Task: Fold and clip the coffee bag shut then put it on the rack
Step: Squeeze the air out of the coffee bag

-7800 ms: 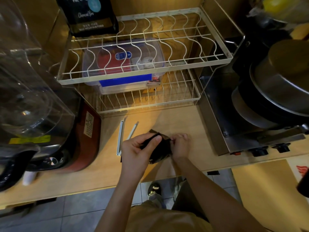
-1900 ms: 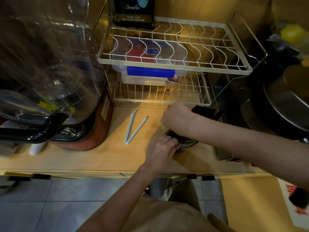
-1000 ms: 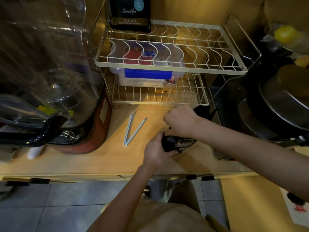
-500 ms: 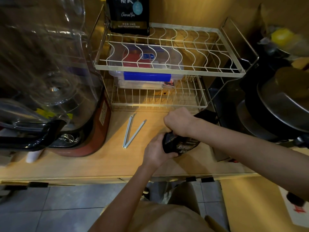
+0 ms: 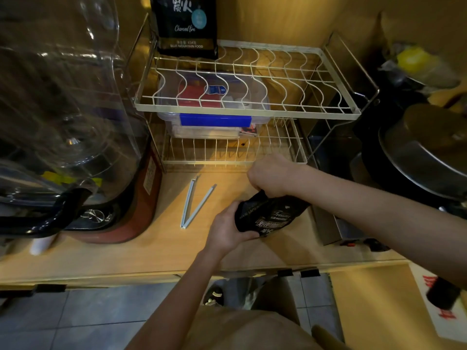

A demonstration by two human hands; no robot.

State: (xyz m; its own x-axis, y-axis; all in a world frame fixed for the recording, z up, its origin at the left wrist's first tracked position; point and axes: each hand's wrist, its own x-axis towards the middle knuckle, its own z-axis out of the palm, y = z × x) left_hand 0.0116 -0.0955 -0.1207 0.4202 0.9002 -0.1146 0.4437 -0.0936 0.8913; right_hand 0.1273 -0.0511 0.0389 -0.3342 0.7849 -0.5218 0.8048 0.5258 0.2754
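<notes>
A small black coffee bag (image 5: 271, 214) lies on the wooden counter (image 5: 156, 246), held between both hands. My left hand (image 5: 226, 231) grips its lower left end. My right hand (image 5: 271, 174) is closed over its top end, which is hidden under the fist. A white bag clip (image 5: 193, 204) lies open in a V on the counter, to the left of the bag and apart from both hands. The two-tier white wire rack (image 5: 252, 112) stands just behind.
A larger black coffee bag (image 5: 185, 26) stands on the rack's top tier at the back left. A clear box with a blue latch (image 5: 214, 117) sits on the lower tier. A blender with a clear cover (image 5: 68, 137) is on the left; a steel appliance and pan (image 5: 424, 152) on the right.
Both hands have stayed on the bag over the last second. The bag has turned slightly, showing more of its printed face. The clip has not moved.
</notes>
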